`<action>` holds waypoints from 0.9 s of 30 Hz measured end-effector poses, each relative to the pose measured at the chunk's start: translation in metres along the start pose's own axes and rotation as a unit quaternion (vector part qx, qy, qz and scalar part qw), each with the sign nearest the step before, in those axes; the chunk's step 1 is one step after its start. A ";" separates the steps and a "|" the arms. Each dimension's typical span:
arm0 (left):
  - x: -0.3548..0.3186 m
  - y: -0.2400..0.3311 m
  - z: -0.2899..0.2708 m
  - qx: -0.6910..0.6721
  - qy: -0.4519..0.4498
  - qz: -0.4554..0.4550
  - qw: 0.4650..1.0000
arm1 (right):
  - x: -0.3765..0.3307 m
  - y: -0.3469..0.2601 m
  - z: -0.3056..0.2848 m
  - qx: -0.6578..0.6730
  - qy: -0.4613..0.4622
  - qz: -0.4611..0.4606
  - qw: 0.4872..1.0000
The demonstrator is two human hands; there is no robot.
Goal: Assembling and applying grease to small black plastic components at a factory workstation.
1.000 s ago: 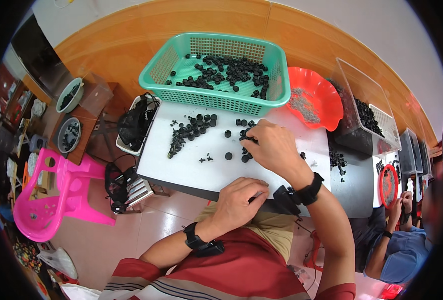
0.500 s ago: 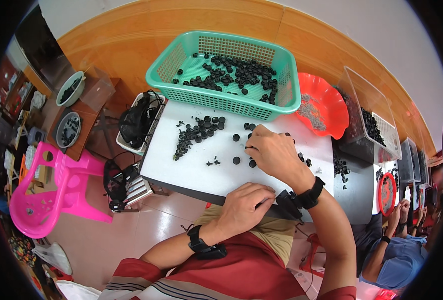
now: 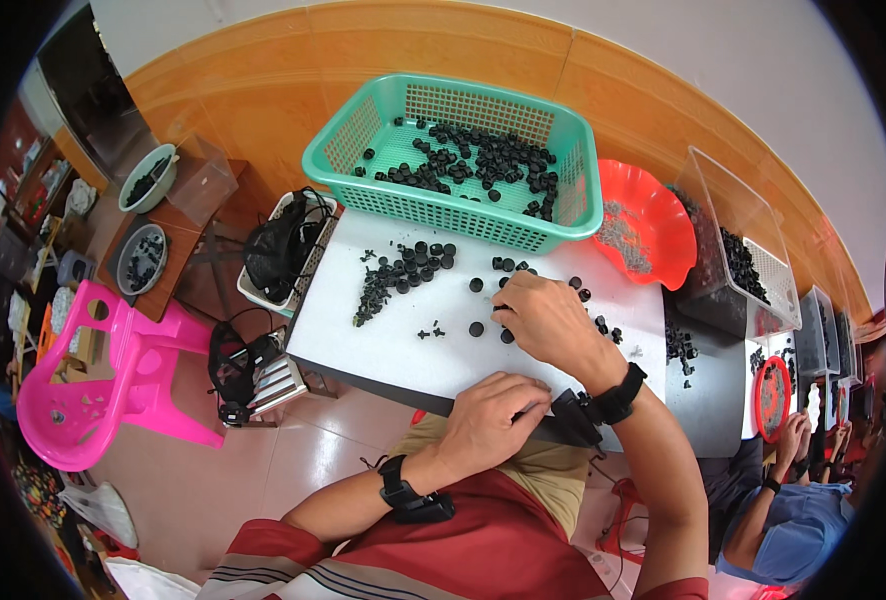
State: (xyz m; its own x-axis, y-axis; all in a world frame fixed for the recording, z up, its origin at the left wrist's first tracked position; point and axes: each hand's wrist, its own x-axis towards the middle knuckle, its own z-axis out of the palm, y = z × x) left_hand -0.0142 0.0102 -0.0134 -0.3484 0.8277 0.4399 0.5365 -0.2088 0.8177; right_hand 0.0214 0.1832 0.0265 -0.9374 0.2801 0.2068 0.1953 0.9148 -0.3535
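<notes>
My right hand (image 3: 551, 318) reaches over the white worktop (image 3: 353, 345), its fingers bent and drawn together among small round black caps (image 3: 476, 329). Its fingertips are partly hidden, and what they pinch is unclear. Close to the table's front edge, my left hand (image 3: 493, 415) is curled, thumb against the fingers. A dark bit shows between them, too small to name. Left of the hands lies a pile of black caps and small cross-shaped black parts (image 3: 371, 298). Two loose cross-shaped pieces (image 3: 431, 331) sit apart from it.
Behind the worktop stands a green basket (image 3: 443, 212) with many black parts. A red scalloped bowl (image 3: 671, 215) of small grey pieces sits right of it, then a clear bin (image 3: 728, 185). A pink chair (image 3: 113, 375) is at left; a co-worker in blue (image 3: 788, 530) sits at right.
The view has shifted slightly. My right hand has moved a little, uncovering more black caps on its right side. My left hand keeps its pose.
</notes>
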 end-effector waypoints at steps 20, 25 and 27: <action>-0.001 -0.003 0.001 -0.019 0.005 0.002 1.000 | -0.060 0.022 -0.064 0.103 0.094 0.115 0.984; -0.001 -0.003 0.001 -0.016 0.005 0.002 1.000 | -0.101 0.031 -0.076 0.063 0.101 0.139 0.983; -0.001 -0.001 0.002 -0.018 0.004 0.000 1.000 | -0.112 0.031 -0.075 0.060 0.066 0.178 0.980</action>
State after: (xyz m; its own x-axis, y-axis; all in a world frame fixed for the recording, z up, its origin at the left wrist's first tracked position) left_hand -0.0128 0.0110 -0.0159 -0.3547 0.8236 0.4425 0.5085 -0.2272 0.8305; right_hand 0.1544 0.2023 0.0608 -0.7686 0.6183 0.1643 0.4610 0.7134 -0.5278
